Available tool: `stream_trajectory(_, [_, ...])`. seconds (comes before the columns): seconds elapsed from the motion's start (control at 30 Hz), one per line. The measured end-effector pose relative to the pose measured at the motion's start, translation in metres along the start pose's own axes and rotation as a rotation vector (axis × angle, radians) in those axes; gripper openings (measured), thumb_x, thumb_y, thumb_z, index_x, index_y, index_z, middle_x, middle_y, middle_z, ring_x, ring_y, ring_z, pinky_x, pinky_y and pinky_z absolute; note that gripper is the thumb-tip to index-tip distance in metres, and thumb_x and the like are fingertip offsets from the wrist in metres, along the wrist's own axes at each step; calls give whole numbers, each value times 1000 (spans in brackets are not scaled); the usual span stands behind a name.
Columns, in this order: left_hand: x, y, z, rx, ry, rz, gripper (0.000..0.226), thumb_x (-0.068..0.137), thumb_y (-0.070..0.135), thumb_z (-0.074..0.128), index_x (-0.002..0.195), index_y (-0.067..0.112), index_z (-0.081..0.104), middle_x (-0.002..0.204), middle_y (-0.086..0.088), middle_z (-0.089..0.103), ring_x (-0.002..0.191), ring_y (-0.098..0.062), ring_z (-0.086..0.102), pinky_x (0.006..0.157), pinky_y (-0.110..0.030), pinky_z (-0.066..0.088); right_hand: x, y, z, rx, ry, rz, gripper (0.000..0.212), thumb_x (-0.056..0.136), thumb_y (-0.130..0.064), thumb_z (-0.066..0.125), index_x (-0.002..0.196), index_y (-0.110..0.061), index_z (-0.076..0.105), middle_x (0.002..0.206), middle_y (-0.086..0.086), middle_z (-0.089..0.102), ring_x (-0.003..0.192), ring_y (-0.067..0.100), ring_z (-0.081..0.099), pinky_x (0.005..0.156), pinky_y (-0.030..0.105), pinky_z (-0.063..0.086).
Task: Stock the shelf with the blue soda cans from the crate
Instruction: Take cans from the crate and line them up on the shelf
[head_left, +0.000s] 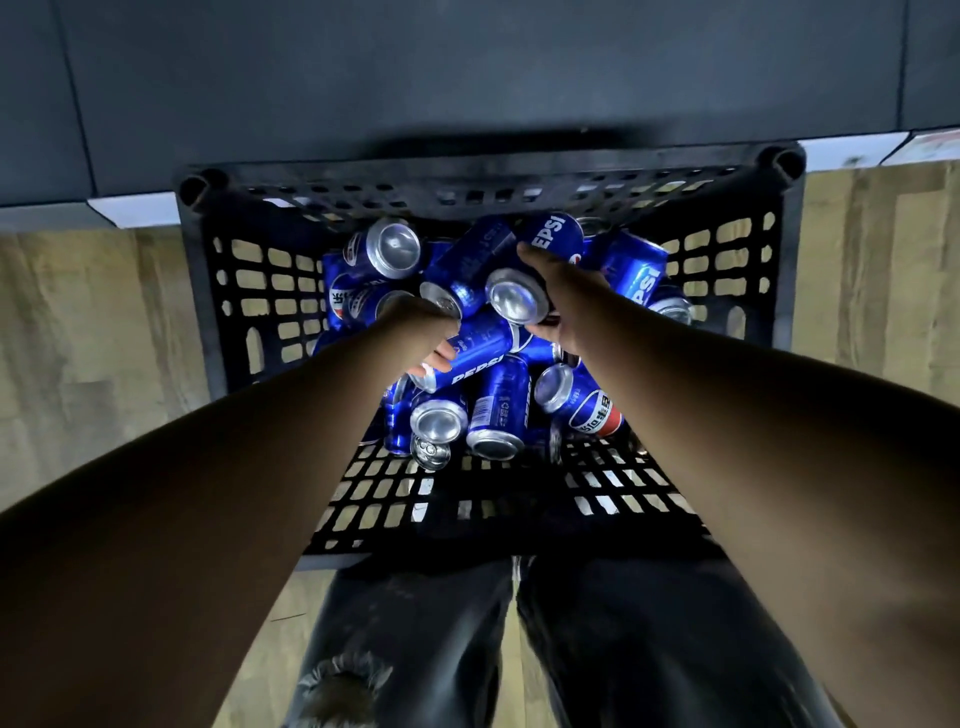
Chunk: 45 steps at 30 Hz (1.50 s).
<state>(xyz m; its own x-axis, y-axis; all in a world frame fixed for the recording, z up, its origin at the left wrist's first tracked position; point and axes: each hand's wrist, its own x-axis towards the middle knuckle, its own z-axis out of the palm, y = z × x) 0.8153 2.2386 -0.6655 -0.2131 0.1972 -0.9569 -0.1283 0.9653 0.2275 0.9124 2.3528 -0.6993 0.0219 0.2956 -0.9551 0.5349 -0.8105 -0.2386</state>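
hands (558, 291) gripping cans (483, 356), black crate (234, 291)

Dim overall, with light falling from above and ahead of the hands. Brightest zone between and just beyond the hands: blue cans (483, 358) vivid, silver ends showing soft glare. Forearms nearest the camera in deep shadow, almost silhouetted. Crate (244, 291) lattice backlit, floor (104, 332) glowing pale through its openings. Dark shelf face (467, 67) beyond the hands flat and featureless. Strong wide-angle bowing toward the edges. Slight softness on the left hand (421, 332) fingertips; right hand (561, 291) sharper.
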Motion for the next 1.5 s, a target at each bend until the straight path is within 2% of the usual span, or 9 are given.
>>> stream_trajectory(0.2, [-42,15,-18,8,30,11,33,99,17,44,126,-1,49,119,-20,62,102,-30,63,93,-38,46,-43,-12,-19,-114,-96,85,31,83,-39,68,97,-15,54,88,7,60,73,17,54,61,30,45])
stream_trajectory(0.33, [-78,33,-28,6,41,8,30,99,16,42,121,-2,52,119,-19,63,105,-30,63,83,-34,45,-80,-12,-34,-196,-111,103,31,82,-39,68,93,-14,54,84,6,58,80,18,56,84,33,49])
stream_trajectory(0.5, [-135,65,-29,-88,-27,12,32,103,17,28,119,4,52,135,-19,52,123,-33,51,91,-35,43,-133,-18,-57,-244,-139,75,33,79,-34,73,95,-12,55,91,8,61,84,19,59,83,31,50])
stream_trajectory(0.67, [-199,89,-22,-87,41,112,25,102,15,32,104,7,56,100,-15,60,78,-21,62,68,-25,44,-196,-28,-81,-207,-215,29,48,75,-31,77,114,-12,56,100,7,63,96,21,60,80,32,50])
stream_trajectory(0.77, [-245,94,-24,-113,53,143,34,103,15,29,127,3,49,99,-14,63,90,-26,64,79,-31,48,-244,-32,-97,-241,-270,6,49,78,-28,75,119,-11,54,107,8,65,91,19,61,73,29,51])
stream_trajectory(0.93, [-317,99,-36,-110,105,215,17,99,19,43,99,9,56,74,-4,59,59,-12,62,63,-24,44,-327,-37,-127,-317,-300,-62,34,80,-24,73,106,-9,56,101,9,66,89,20,63,85,33,51])
stream_trajectory(1.03, [-354,103,-42,-104,110,261,21,99,20,44,82,11,52,74,-4,58,62,-13,57,65,-24,42,-379,-42,-138,-256,-327,-106,18,82,-16,69,88,-12,52,87,7,63,81,18,61,83,33,48])
stream_trajectory(1.23, [-429,109,-66,-37,148,376,9,97,17,49,95,9,52,97,-17,62,80,-25,60,73,-30,46,-470,-46,-136,-130,-455,-260,7,86,-7,62,90,-12,61,87,5,69,82,18,65,84,35,50])
stream_trajectory(1.5, [-539,101,-141,95,196,536,31,98,20,49,124,3,49,119,-23,61,100,-29,62,86,-37,45,-581,-52,-112,-59,-611,-529,38,67,-11,64,105,-13,61,92,5,71,80,17,68,76,31,56])
